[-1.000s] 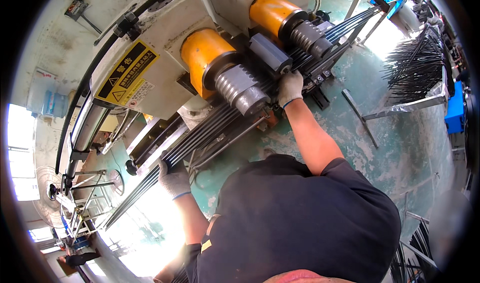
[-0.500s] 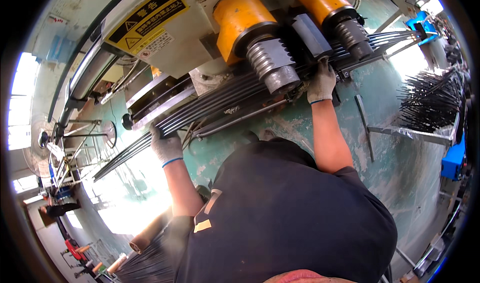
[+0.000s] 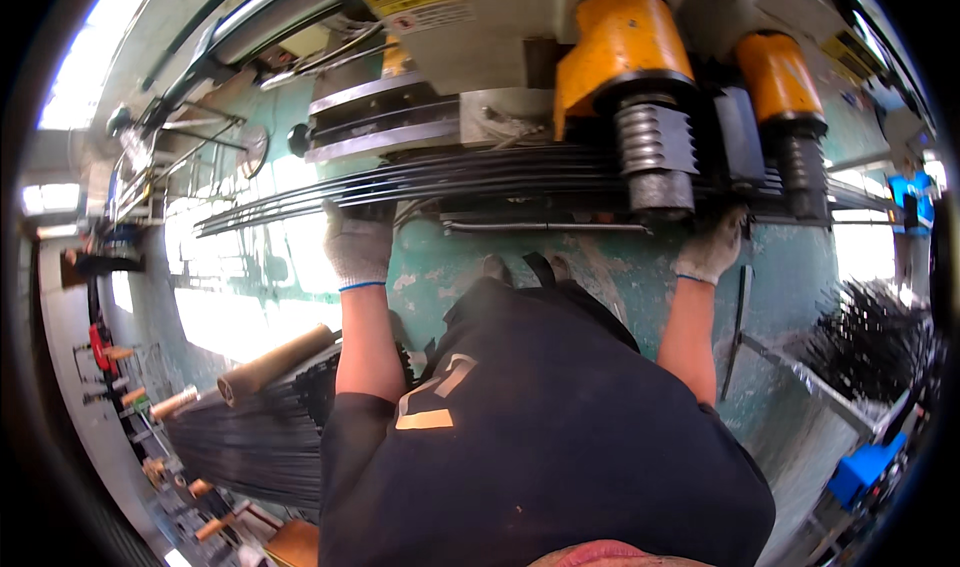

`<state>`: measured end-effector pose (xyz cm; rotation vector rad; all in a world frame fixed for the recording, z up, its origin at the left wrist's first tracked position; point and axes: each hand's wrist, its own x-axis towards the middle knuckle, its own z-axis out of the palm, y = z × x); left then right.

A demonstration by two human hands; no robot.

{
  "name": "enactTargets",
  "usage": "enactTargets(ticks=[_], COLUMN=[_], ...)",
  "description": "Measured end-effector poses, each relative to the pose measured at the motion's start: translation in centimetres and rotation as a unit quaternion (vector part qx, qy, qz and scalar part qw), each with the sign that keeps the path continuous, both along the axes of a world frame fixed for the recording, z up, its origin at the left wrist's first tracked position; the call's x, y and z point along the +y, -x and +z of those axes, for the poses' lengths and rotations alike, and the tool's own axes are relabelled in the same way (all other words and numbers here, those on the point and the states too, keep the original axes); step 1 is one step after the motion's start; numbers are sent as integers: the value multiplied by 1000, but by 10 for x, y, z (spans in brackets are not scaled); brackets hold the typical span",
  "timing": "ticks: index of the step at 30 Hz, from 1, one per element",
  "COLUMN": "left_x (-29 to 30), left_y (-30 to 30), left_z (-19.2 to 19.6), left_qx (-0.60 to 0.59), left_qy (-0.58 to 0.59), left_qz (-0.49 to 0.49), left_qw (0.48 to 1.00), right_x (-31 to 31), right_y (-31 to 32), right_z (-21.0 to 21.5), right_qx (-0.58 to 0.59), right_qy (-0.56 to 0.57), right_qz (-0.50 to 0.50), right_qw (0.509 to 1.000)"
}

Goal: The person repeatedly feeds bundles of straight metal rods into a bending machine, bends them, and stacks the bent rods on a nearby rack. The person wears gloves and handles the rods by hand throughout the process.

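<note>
Left hand [image 3: 358, 249] half-curled at the rods [image 3: 480, 179], right hand [image 3: 710, 249] bent near the block [image 3: 739, 137], can't tell if either's gripping, plus a metal rack [image 3: 822, 393] piled with black bars [image 3: 868, 339].

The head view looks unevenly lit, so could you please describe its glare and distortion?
Head view: glare washes out floor left of the left hand; head view: fisheye distortion seems to bow the black rods; head view: black vignetting rings the picture.
</note>
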<state>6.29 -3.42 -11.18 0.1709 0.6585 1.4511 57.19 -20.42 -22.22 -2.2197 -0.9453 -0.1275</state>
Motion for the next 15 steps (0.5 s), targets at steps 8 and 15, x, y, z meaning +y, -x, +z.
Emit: enactTargets(ticks=[8, 15], left_x=[41, 97], left_y=[146, 337], left_z=[-8, -8], left_qx=[-6, -18], left_qy=[8, -15], left_qz=[146, 230], left_qw=[989, 973], right_x=[-22, -50], right_y=[6, 41], right_z=[-21, -103], right_qx=[17, 146], right_qy=[167, 114], right_qz=[-20, -166], right_qw=[986, 969])
